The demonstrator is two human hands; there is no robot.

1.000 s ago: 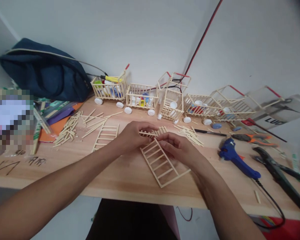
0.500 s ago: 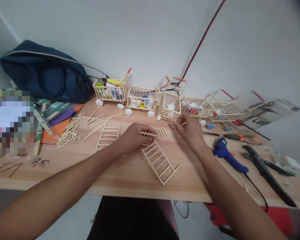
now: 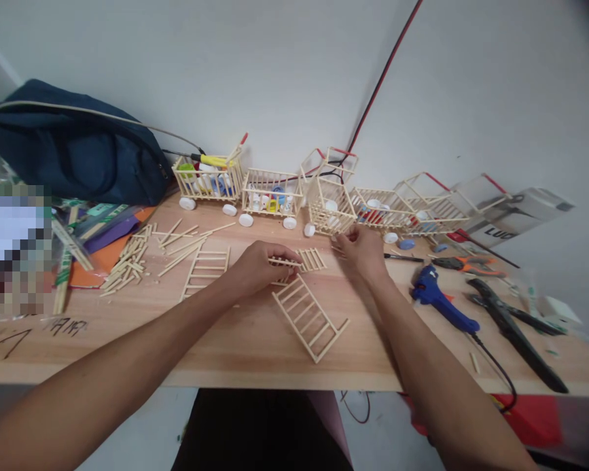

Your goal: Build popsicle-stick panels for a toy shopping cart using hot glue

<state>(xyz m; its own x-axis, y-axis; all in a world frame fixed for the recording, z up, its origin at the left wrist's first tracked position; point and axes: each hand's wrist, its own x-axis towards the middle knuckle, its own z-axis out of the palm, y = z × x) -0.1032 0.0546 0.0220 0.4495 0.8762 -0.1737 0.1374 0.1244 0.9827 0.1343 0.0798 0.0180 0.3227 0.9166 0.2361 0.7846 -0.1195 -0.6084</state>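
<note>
My left hand (image 3: 260,265) is closed on a small wooden stick lattice (image 3: 304,261) and holds it just above the wooden table (image 3: 235,340). A larger ladder-like stick panel (image 3: 308,317) lies flat in front of it. Further back, my right hand (image 3: 360,252) reaches into a pile of loose sticks (image 3: 341,247) near a stick-built cart (image 3: 330,199), its fingers curled in a pinch on the sticks. Another ladder panel (image 3: 202,269) lies left of my left hand.
A row of stick carts (image 3: 269,193) with white wheels stands along the wall. A blue glue gun (image 3: 439,301), pliers (image 3: 466,263) and black cutters (image 3: 515,330) lie at right. Loose sticks (image 3: 127,258), coloured paper and a dark blue bag (image 3: 73,147) fill the left side.
My right hand has left the large panel and moved back and to the right, into the loose sticks by the carts. My left hand still holds the small lattice.
</note>
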